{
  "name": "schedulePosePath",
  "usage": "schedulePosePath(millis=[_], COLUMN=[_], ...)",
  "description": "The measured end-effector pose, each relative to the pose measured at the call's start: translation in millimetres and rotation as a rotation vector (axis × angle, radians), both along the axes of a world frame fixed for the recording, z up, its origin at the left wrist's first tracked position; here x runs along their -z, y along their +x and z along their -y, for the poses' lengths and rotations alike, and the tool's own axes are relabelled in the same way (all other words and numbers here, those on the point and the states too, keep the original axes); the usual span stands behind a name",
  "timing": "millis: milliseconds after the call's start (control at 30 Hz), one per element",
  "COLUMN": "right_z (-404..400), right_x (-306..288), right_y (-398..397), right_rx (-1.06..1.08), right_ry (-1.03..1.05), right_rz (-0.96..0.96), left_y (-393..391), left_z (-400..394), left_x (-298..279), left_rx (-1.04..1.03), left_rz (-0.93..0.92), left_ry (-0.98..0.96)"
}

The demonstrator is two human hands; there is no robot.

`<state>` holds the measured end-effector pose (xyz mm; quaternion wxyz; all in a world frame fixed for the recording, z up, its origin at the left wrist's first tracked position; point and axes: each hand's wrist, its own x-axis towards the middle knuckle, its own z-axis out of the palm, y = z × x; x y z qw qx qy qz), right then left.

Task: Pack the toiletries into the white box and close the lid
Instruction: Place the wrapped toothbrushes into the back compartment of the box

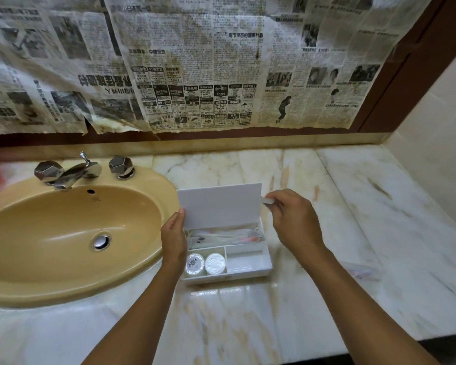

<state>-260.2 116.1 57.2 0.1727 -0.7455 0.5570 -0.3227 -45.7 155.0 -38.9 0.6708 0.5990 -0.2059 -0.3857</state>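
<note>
Far left, around nine o'clock: a tan sink (pixel 63 233) with chrome taps (pixel 71 172), out of play.

Dead centre on the marble counter (pixel 327 206): the white box (pixel 248 270), long axis running left to right, nine to three. Inside, two round wrapped items (pixel 205 263) side by side in the near-left compartment, long wrapped sachets (pixel 227 235) lying along the rear compartment, near-right compartment apparently bare.

Left hand (pixel 173 239) tucked against the box's left end, at the nine o'clock side, fingers fairly straight, fingertip touching the lid's left edge. Curled round nothing that shows.

Lid (pixel 219 204) standing up at twelve o'clock, hinged along the far long side, face tilted toward the viewer, not yet down.

Right hand (pixel 291 219) over at three o'clock, fingers and thumb pinching the lid's right edge near the top corner. Hands well apart, one at each short end of the lid, both equally close to it.

Crux for the close: lid swings from twelve toward six, about that left-right hinge line, so both hands must come down and toward the body together.

Further right, near four o'clock: something clear and wrapped (pixel 363 271) lying on the counter, well apart from the box. Too blurred to name; possibly a toiletry left unpacked.
</note>
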Motion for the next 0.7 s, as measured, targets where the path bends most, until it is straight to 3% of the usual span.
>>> schedulePosePath(millis=[100, 167, 300, 433, 700], right_z=[-13, -19, -19, -20, -26], right_x=[-30, -34, 1, 46, 56], right_y=[30, 52, 93, 113, 117], right_rx=[-0.154, -0.227, -0.34, -0.399, -0.389], right_ry=[-0.053, -0.102, -0.082, 0.065, 0.353], right_rz=[0.169, 0.171, -0.051, -0.33, -0.46], left_y=[1, 1, 2, 4, 5], left_z=[-1, -1, -1, 0, 0], left_x=[1, 3, 3, 4, 6], left_rx=[0.013, 0.018, 0.017, 0.015, 0.013], left_rz=[0.0, 0.012, -0.007, -0.035, -0.008], left_ry=[0.004, 0.008, 0.003, 0.005, 0.015])
